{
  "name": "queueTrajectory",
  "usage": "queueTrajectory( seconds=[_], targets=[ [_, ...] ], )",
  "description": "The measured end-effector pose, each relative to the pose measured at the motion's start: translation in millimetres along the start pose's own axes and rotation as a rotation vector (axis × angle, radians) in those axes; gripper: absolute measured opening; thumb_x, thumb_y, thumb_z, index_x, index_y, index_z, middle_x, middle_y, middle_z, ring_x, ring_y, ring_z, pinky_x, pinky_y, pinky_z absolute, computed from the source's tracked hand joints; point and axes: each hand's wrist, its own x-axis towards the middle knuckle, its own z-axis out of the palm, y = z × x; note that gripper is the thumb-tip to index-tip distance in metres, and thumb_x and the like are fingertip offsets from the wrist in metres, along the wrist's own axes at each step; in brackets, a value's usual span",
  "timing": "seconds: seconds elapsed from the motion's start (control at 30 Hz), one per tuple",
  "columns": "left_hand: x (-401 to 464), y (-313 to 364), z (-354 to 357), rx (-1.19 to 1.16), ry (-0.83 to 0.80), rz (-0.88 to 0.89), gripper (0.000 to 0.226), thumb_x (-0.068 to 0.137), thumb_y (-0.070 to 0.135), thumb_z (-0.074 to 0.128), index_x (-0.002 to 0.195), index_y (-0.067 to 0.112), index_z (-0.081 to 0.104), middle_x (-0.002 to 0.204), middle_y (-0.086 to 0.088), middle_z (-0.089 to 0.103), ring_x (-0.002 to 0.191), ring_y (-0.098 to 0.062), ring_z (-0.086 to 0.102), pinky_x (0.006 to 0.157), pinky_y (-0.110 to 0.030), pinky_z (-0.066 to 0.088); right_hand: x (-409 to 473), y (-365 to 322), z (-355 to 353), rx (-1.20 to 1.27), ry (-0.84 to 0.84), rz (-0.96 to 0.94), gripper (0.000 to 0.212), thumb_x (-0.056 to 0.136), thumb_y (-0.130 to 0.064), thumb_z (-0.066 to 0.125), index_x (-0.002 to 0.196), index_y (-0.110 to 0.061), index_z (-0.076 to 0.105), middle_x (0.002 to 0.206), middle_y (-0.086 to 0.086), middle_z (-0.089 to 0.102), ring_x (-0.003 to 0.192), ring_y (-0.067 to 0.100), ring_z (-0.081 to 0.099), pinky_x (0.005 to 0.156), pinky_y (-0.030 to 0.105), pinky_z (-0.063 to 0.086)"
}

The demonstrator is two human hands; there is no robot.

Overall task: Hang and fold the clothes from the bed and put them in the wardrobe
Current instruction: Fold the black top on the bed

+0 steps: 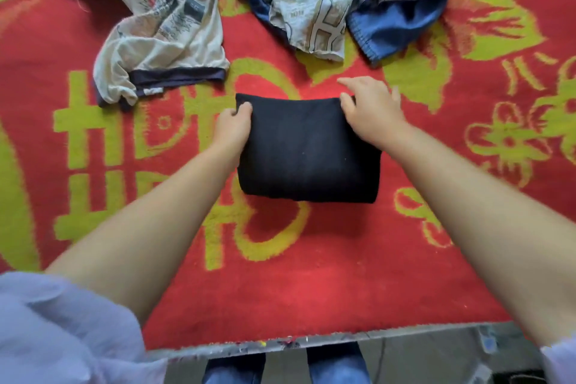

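Because the black garment is already folded into a compact, thick rectangle, the main risk now is that it springs open when lifted. It lies at the centre of the view on the red and yellow-green bedspread, with a straight far edge, a rounded near edge and soft corners; the cloth is plain, dark and matte, with a few specks of lint. If the grip takes only the top layer, the lower layers will likely sag and the fold come undone on the way to the wardrobe, which is out of view.

At its 10 o'clock corner the left hand grips the edge, fingers curled over the top and thumb on the side. At its 2 o'clock corner the right hand holds the far edge, thumb pressed on the cloth, the index finger stretched out beyond it; how far the other fingers wrap under I cannot tell. An uneven pull between the two hands could skew the rectangle.

Further out, at 11 o'clock, a pale printed shirt with a dark hem lies crumpled, well apart. At 12 to 1 o'clock a cream patterned garment lies over blue denim clothing. A sweeping move could drag these unfolded pieces along.
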Motion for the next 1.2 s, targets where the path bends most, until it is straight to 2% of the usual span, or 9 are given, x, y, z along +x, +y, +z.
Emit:
queueTrajectory(
  seconds=[0.07,0.17,0.47,0.57,0.67,0.8,0.87,1.07,1.2],
  targets=[
    [-12.0,-23.8,8.2,0.125,0.079,0.083,0.048,0.089,0.052,0.051,0.121,0.016,0.050,0.108,0.002,0.057,0.101,-0.018,0.054,0.089,-0.032,0.043,-38.6,-6.0,25.6,-0.087,0.080,0.005,0.051,0.099,-0.039,0.038,0.148,-0.030,0.032,0.157,0.008,0.023,0.147,0.029,0.010,0.110,0.066,0.001],
    [-28.4,-49.7,13.3,0.271,0.157,0.262,0.041,0.090,0.052,0.051,0.118,0.023,0.048,0.108,0.004,0.062,0.105,-0.025,0.059,0.087,-0.034,0.044,-83.5,-6.4,58.4,-0.177,0.042,0.003,0.058,0.099,-0.047,0.031,0.152,-0.036,0.011,0.162,0.005,-0.003,0.146,0.035,-0.012,0.106,0.072,-0.002],
    [-11.9,-65.3,20.6,0.513,0.261,0.173,0.058,0.099,0.046,0.032,0.147,0.016,0.022,0.128,-0.015,0.056,0.116,-0.036,0.052,0.093,-0.046,0.042,-71.0,13.1,75.6,-0.296,-0.019,-0.008,0.056,0.102,-0.043,0.022,0.152,-0.034,0.000,0.161,0.004,-0.009,0.146,0.036,-0.014,0.107,0.071,-0.001],
    [-38.9,-65.4,5.8,0.749,0.342,0.644,0.067,0.095,0.039,0.043,0.149,0.005,0.021,0.143,-0.019,0.038,0.135,-0.034,0.033,0.112,-0.052,0.021,-91.0,1.0,56.9,-0.313,0.075,-0.084,0.058,0.098,-0.036,0.029,0.153,-0.023,0.016,0.161,0.009,0.007,0.146,0.040,-0.001,0.106,0.072,0.000],
    [-76.1,-84.9,15.5,1.121,0.126,1.149,0.080,0.082,0.038,0.055,0.148,0.005,0.023,0.152,-0.020,0.028,0.143,-0.033,0.023,0.111,-0.064,0.016,-119.3,-9.2,59.9,-0.385,0.099,-0.320,0.076,0.082,-0.037,0.048,0.151,-0.015,0.026,0.159,0.011,0.018,0.147,0.035,0.010,0.108,0.071,0.008],
    [-85.8,-103.6,35.3,1.312,0.083,1.015,0.084,0.072,0.008,0.072,0.145,0.012,0.030,0.148,-0.025,0.033,0.137,-0.039,0.033,0.099,-0.069,0.033,-113.4,6.0,75.9,-0.483,-0.128,-0.219,0.117,0.080,-0.049,0.064,0.140,-0.027,-0.034,0.150,0.011,-0.036,0.145,0.034,-0.019,0.107,0.069,-0.005],
    [-73.9,-102.6,40.7,1.296,0.116,0.978,0.085,0.071,-0.002,0.069,0.146,0.014,0.032,0.149,-0.027,0.030,0.138,-0.041,0.030,0.101,-0.070,0.029,-101.5,8.7,82.2,-0.519,-0.118,-0.156,0.122,0.081,-0.051,0.064,0.133,-0.027,-0.044,0.146,0.013,-0.043,0.144,0.035,-0.022,0.107,0.068,-0.009],
    [-45.0,-96.3,30.1,1.395,0.010,0.858,0.097,0.083,0.007,0.059,0.150,0.028,-0.008,0.159,-0.018,0.004,0.148,-0.028,0.004,0.111,-0.062,0.012,-88.2,0.2,77.4,-0.540,-0.067,-0.208,0.083,0.094,-0.018,0.048,0.152,-0.027,-0.010,0.159,0.021,-0.004,0.146,0.042,0.001,0.112,0.062,-0.008],
    [-38.7,-54.1,18.3,1.378,-0.091,0.802,0.075,0.093,0.007,0.044,0.153,0.027,0.004,0.158,-0.011,0.014,0.145,-0.029,0.013,0.112,-0.052,0.024,-72.9,-13.7,47.5,-0.511,-0.099,-0.220,0.068,0.095,-0.014,0.046,0.152,-0.028,0.011,0.157,0.013,0.019,0.141,0.038,0.025,0.115,0.057,-0.001]
  ],
)
